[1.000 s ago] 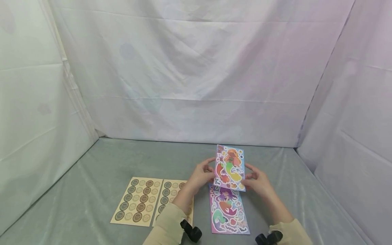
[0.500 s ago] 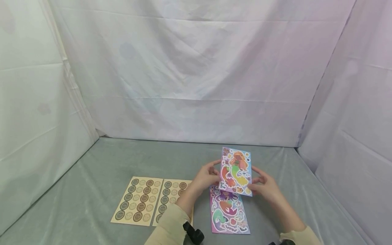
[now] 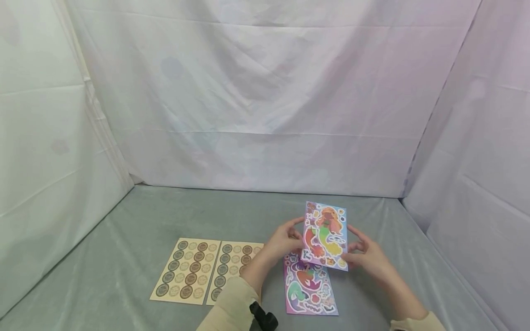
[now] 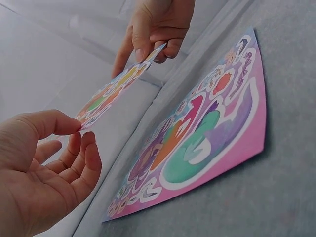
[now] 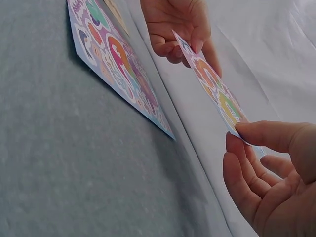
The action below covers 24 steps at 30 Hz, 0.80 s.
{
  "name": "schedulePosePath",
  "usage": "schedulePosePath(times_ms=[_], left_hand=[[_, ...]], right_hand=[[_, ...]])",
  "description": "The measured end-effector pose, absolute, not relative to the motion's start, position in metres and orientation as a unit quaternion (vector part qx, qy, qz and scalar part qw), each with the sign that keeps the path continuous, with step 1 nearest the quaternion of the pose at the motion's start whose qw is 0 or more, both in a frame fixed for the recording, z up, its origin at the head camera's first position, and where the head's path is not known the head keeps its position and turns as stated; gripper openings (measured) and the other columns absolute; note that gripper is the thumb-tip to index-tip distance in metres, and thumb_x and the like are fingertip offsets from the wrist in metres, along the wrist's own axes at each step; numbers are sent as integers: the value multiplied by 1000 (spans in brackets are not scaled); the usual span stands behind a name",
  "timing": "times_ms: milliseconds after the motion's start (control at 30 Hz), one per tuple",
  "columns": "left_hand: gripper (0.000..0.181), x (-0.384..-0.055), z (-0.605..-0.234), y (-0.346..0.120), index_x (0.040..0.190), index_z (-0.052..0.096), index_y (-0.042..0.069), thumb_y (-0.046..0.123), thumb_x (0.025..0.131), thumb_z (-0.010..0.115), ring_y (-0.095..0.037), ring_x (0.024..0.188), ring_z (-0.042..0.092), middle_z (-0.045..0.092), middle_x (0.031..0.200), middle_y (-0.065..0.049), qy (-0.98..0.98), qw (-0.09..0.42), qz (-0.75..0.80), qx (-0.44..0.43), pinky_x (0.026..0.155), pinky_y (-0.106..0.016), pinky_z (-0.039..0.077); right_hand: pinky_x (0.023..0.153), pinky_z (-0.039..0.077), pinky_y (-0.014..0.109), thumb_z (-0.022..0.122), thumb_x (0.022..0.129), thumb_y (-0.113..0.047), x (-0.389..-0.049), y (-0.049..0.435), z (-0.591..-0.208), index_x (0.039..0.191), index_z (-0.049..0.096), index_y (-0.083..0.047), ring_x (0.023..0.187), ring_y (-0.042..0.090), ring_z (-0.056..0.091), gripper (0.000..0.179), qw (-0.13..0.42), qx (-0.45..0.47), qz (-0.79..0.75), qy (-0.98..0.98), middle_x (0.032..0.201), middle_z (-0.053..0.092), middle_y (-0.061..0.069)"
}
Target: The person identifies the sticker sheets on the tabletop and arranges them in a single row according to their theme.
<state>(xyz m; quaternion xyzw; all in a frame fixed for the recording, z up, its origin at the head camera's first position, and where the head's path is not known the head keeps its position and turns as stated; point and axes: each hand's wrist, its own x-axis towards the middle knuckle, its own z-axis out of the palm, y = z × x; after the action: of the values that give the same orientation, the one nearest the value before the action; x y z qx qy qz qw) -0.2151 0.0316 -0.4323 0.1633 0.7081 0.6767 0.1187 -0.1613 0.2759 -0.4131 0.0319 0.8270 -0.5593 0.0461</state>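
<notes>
Both hands hold one mermaid sticker sheet (image 3: 325,235) up off the table, tilted toward the head camera. My left hand (image 3: 283,241) pinches its left edge between thumb and fingers; the left wrist view shows the thumb (image 4: 57,122) at the sheet's corner. On the opposite edge, my right hand (image 3: 368,257) pinches near the lower corner, its thumb (image 5: 266,136) on the printed face in the right wrist view. Below lies a second mermaid sticker sheet (image 3: 310,294), flat on the grey cloth, its upper part hidden behind the raised one.
Two tan sheets of round label stickers lie side by side to the left: the outer label sheet (image 3: 186,271) and the inner label sheet (image 3: 232,262), partly covered by the left forearm. White curtains (image 3: 265,96) enclose the grey table (image 3: 124,257) at back and sides.
The raised mermaid sheet has moved to the right and slightly nearer, with both hands still pinching it. The sheets on the table have stayed in place.
</notes>
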Motion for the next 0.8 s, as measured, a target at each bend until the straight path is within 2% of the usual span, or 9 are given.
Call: schedulePosePath(times_ms=[467, 667, 800], left_hand=[[79, -208, -426, 36, 144, 43, 13, -9, 72, 68, -21, 64, 61, 61, 79, -6, 698, 130, 684, 171, 63, -37, 57], [79, -206, -424, 38, 145, 41, 12, -8, 73, 68, -31, 66, 62, 62, 78, -6, 697, 124, 684, 177, 63, -40, 57], [80, -204, -423, 40, 146, 40, 13, -8, 74, 68, -26, 62, 62, 62, 78, -5, 697, 124, 682, 184, 62, -39, 57]], right_hand=[[63, 56, 41, 73, 79, 0, -165, 295, -410, 153, 16, -8, 70, 26, 63, 94, 70, -41, -600, 796, 87, 58, 13], [65, 56, 40, 73, 78, -1, -164, 302, -409, 154, 14, -10, 73, 26, 63, 96, 83, -47, -596, 798, 90, 59, 14], [64, 56, 40, 73, 78, -2, -163, 306, -407, 154, 12, -10, 72, 25, 63, 97, 92, -58, -595, 797, 89, 60, 14]])
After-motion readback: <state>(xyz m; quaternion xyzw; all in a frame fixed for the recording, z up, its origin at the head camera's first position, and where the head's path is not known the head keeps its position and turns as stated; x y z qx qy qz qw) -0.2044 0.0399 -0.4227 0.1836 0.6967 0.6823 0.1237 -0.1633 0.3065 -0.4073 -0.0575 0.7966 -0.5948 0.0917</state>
